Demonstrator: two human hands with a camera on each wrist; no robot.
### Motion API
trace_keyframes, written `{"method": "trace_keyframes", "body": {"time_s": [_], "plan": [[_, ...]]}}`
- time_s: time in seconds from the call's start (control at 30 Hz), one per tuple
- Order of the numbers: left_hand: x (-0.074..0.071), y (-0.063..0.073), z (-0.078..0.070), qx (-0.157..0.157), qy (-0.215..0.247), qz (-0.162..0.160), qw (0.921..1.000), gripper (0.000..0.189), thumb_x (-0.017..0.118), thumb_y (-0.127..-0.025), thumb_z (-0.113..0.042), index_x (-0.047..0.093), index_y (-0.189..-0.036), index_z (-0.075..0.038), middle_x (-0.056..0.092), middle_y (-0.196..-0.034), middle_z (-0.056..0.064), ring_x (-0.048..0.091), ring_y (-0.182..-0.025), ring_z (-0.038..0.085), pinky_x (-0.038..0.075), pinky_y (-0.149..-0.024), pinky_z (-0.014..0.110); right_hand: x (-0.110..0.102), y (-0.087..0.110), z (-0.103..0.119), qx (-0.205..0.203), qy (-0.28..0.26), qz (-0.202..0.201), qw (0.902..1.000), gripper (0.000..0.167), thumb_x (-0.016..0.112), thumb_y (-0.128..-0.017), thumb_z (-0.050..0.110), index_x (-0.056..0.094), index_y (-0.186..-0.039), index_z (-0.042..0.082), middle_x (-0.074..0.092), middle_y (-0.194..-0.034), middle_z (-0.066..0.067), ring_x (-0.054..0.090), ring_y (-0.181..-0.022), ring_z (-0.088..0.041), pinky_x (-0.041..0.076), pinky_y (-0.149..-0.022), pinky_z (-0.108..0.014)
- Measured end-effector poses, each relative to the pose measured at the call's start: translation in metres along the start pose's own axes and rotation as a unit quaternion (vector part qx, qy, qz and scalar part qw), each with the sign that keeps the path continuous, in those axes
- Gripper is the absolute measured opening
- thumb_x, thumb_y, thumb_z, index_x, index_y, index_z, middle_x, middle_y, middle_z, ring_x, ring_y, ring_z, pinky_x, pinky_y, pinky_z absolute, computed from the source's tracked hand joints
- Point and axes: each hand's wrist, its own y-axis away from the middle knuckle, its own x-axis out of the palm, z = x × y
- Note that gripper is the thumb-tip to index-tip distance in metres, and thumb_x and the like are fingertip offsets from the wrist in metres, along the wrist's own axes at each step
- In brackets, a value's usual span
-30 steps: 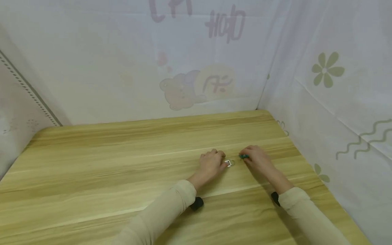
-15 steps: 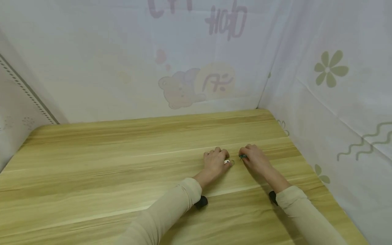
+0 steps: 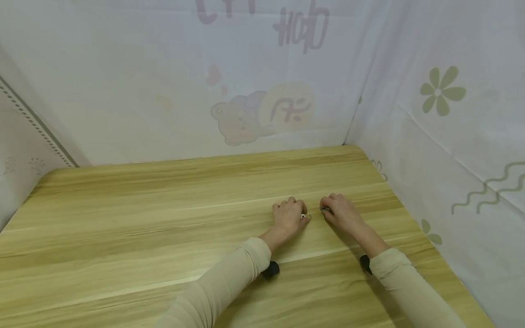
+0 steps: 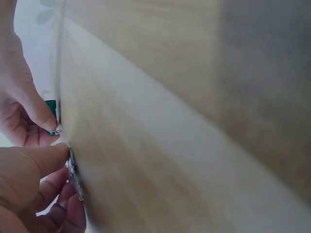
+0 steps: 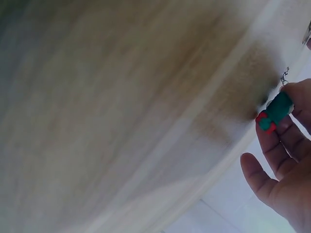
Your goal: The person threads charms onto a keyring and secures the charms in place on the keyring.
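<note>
My left hand [image 3: 287, 219] pinches a small white-and-silver metal piece [image 3: 304, 216] with a thin ring [image 3: 309, 216] at its right side. In the left wrist view that silver piece [image 4: 75, 177] lies between thumb and fingers, close to the table surface. A short gap to the right, my right hand [image 3: 342, 214] pinches a small green charm with red parts [image 5: 279, 108]. From the charm's end sticks out a short metal chain [image 5: 285, 76], near the right thumb. Ring and chain look apart in the head view. Fingers hide much of both things.
Both hands work low over a wood-grain table [image 3: 143, 237]. A printed white cloth [image 3: 143, 91] hangs behind it and along both sides. A black wrist-worn device [image 3: 270, 269] sits under the left cuff, another [image 3: 366, 264] under the right.
My left hand has shifted slightly right and covers more of the white-and-silver piece. My right hand stays nearly in place, and less green shows between its fingers.
</note>
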Motion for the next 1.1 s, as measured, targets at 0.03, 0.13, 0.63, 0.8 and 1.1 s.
{"method": "trace_keyframes", "body": {"time_s": [0.03, 0.13, 0.63, 0.8, 1.1], "plan": [[-0.001, 0.0, 0.0, -0.001, 0.006, 0.003, 1.0, 0.021, 0.076, -0.099, -0.028, 0.073, -0.112, -0.012, 0.064, -0.105, 0.001, 0.059, -0.092, 0.021, 0.044, -0.093, 0.043, 0.0, 0.0, 0.0, 0.004, -0.005, 0.001, 1.0, 0.015, 0.074, -0.088, -0.008, 0.066, -0.087, 0.005, 0.063, -0.084, -0.007, 0.056, -0.078, -0.026, 0.049, -0.07, -0.041], [-0.002, -0.002, -0.001, 0.001, 0.024, 0.009, 0.9997, 0.017, 0.076, -0.099, -0.024, 0.071, -0.109, -0.011, 0.065, -0.101, 0.002, 0.06, -0.091, 0.021, 0.044, -0.093, 0.044, -0.001, 0.0, -0.001, 0.014, -0.024, 0.005, 0.9996, 0.012, 0.072, -0.089, -0.007, 0.067, -0.087, 0.003, 0.063, -0.084, -0.006, 0.056, -0.078, -0.025, 0.049, -0.071, -0.041], [-0.008, -0.008, -0.001, -0.02, 0.058, 0.037, 0.9975, 0.017, 0.081, -0.095, -0.022, 0.075, -0.105, -0.01, 0.071, -0.09, -0.003, 0.064, -0.088, 0.014, 0.044, -0.087, 0.036, -0.008, -0.001, 0.005, 0.077, -0.109, 0.04, 0.9903, 0.005, 0.065, -0.095, -0.002, 0.067, -0.09, -0.002, 0.063, -0.084, -0.007, 0.054, -0.073, -0.019, 0.047, -0.065, -0.032], [-0.013, -0.007, -0.003, -0.03, 0.06, 0.05, 0.9965, 0.014, 0.081, -0.094, -0.021, 0.075, -0.099, -0.009, 0.073, -0.095, 0.0, 0.065, -0.093, 0.018, 0.046, -0.088, 0.04, -0.01, -0.001, 0.008, 0.098, -0.146, 0.051, 0.9832, 0.006, 0.064, -0.096, -0.002, 0.066, -0.091, 0.0, 0.062, -0.085, -0.007, 0.052, -0.075, -0.018, 0.046, -0.066, -0.031], [-0.011, -0.003, -0.001, -0.016, 0.092, 0.055, 0.9941, 0.019, 0.082, -0.093, -0.017, 0.066, -0.1, -0.011, 0.056, -0.084, -0.003, 0.049, -0.079, 0.014, 0.039, -0.082, 0.037, -0.012, 0.001, 0.01, 0.109, -0.168, 0.058, 0.978, 0.005, 0.064, -0.099, 0.0, 0.068, -0.097, -0.003, 0.066, -0.09, -0.009, 0.056, -0.08, -0.019, 0.048, -0.072, -0.032]]}}
